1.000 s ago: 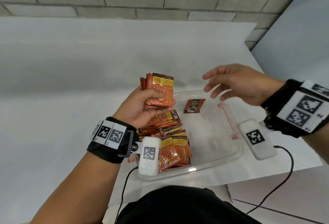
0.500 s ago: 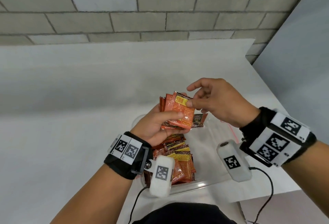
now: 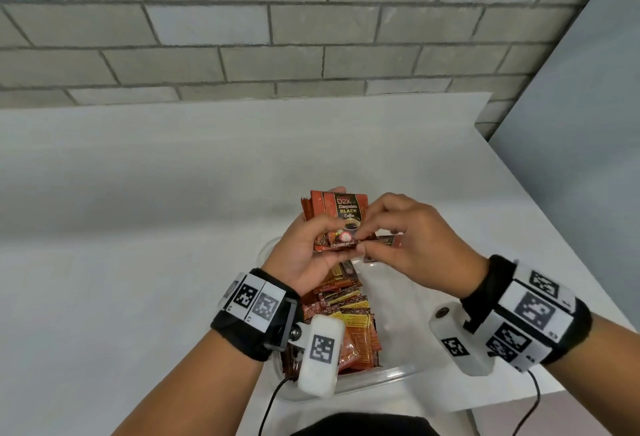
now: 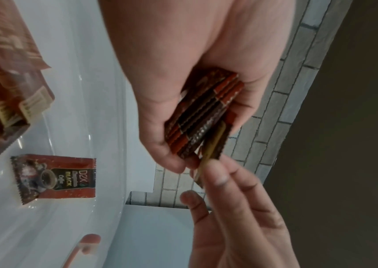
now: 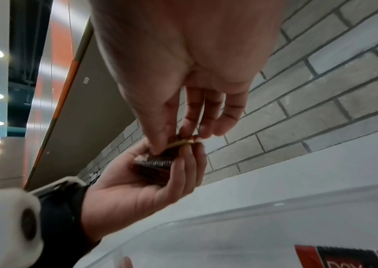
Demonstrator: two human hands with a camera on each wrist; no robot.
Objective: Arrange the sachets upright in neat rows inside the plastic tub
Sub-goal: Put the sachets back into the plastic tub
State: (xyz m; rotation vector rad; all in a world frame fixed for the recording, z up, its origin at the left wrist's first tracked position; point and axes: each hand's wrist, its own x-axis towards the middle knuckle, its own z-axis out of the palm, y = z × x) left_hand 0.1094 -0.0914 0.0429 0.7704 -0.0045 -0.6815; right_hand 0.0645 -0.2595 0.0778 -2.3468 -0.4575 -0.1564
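Observation:
My left hand [image 3: 320,229] grips a stack of several red-brown coffee sachets [image 3: 332,217], held upright above the far end of the clear plastic tub [image 3: 391,375]. My right hand [image 3: 362,240] pinches the lower corner of the front sachet between thumb and fingers. In the left wrist view the stack's edges [image 4: 204,116] lie in my palm, and the pinched sachet [image 4: 208,156] stands slightly apart from the rest. One sachet [image 4: 55,176] lies flat, face up, on the tub floor. A loose pile of sachets [image 3: 346,318] fills the tub's left side.
The tub stands at the near edge of a white table [image 3: 138,228], with a grey brick wall [image 3: 311,37] behind. A pink handle [image 4: 85,246] shows on the tub. Camera cables [image 3: 273,397] hang off the table's front edge.
My right hand came in from over the tub and took hold of the front sachet. That sachet now shows its printed face instead of its yellow-label back. The left hand kept its grip.

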